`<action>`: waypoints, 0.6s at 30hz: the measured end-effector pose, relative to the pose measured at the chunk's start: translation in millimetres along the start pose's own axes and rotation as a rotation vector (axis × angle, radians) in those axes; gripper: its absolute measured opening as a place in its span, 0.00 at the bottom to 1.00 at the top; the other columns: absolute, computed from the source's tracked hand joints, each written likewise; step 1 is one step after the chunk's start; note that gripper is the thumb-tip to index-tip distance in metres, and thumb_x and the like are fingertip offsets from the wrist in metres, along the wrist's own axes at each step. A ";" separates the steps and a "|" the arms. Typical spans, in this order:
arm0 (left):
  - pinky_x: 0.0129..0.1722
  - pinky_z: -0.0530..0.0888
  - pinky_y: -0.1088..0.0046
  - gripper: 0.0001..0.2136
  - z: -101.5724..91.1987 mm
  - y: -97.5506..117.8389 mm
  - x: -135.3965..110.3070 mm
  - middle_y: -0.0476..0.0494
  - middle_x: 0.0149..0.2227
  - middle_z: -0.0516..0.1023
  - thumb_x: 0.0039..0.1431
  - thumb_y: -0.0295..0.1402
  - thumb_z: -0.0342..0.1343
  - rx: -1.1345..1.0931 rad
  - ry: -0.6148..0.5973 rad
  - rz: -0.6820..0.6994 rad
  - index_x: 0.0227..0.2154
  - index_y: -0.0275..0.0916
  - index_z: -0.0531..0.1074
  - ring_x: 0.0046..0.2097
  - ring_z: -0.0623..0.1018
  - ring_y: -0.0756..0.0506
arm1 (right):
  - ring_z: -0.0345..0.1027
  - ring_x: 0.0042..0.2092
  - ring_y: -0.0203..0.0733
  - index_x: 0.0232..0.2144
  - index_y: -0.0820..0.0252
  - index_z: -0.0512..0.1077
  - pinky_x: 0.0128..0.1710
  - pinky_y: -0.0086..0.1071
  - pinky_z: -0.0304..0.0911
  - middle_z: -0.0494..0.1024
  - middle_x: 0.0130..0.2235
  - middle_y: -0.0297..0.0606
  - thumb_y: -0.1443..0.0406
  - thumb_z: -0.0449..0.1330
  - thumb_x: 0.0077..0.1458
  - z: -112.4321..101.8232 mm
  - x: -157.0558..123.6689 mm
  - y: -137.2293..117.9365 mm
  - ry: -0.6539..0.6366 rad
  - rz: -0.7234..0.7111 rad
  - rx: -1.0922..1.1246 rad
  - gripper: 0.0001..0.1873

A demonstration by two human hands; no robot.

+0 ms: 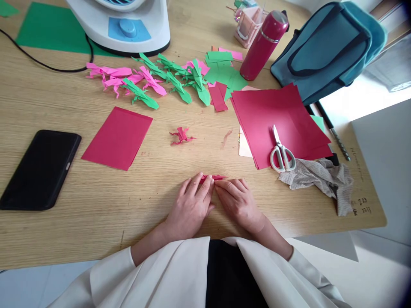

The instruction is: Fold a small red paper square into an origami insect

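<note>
Near the front of the wooden table, my left hand [192,204] and my right hand [239,201] meet over a small piece of folded red paper [219,177]. Fingers of both hands press on it, closed together, and cover most of its near side. Only a thin, pointed strip shows beyond the fingertips. A little farther back stands a small red origami frog [182,135] with thin spread legs. To its left lie red paper sheets [118,137], slightly offset in a stack.
Scissors [280,149] rest on large red sheets [269,111] at right, beside a crumpled cloth [321,177]. Several green [199,83] and pink paper figures [117,73] lie behind. A phone [40,169] is left; a red bottle [263,47], teal bag [327,49] and white fan base [128,30] stand at back.
</note>
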State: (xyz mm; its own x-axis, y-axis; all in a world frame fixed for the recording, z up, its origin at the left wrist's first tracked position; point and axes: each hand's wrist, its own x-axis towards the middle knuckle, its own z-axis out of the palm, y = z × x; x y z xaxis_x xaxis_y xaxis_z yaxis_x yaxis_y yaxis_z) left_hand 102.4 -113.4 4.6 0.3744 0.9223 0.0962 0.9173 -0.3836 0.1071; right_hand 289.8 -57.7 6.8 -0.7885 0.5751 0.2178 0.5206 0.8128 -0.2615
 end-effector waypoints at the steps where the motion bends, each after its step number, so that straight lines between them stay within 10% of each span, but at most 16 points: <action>1: 0.59 0.67 0.59 0.23 -0.3 -0.2 0.0 0.40 0.63 0.69 0.66 0.39 0.51 0.002 -0.008 0.003 0.60 0.34 0.69 0.63 0.67 0.37 | 0.67 0.46 0.46 0.49 0.63 0.72 0.42 0.41 0.61 0.77 0.50 0.46 0.71 0.50 0.67 -0.4 -1.2 0.3 -0.009 -0.015 -0.006 0.14; 18: 0.60 0.67 0.58 0.24 -2.1 1.6 0.3 0.40 0.64 0.67 0.68 0.39 0.47 0.007 -0.032 0.000 0.64 0.37 0.63 0.65 0.66 0.37 | 0.68 0.45 0.48 0.60 0.63 0.66 0.43 0.43 0.65 0.74 0.57 0.48 0.71 0.50 0.67 -0.8 -16.0 -7.0 -0.033 0.014 -0.012 0.21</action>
State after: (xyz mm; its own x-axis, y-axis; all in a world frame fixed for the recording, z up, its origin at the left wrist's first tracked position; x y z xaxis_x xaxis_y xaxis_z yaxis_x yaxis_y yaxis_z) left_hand 103.8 -113.9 6.9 0.3782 0.9235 0.0646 0.9183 -0.3831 0.0998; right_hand 299.0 -72.5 6.0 -0.7916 0.5831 0.1828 0.5352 0.8059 -0.2531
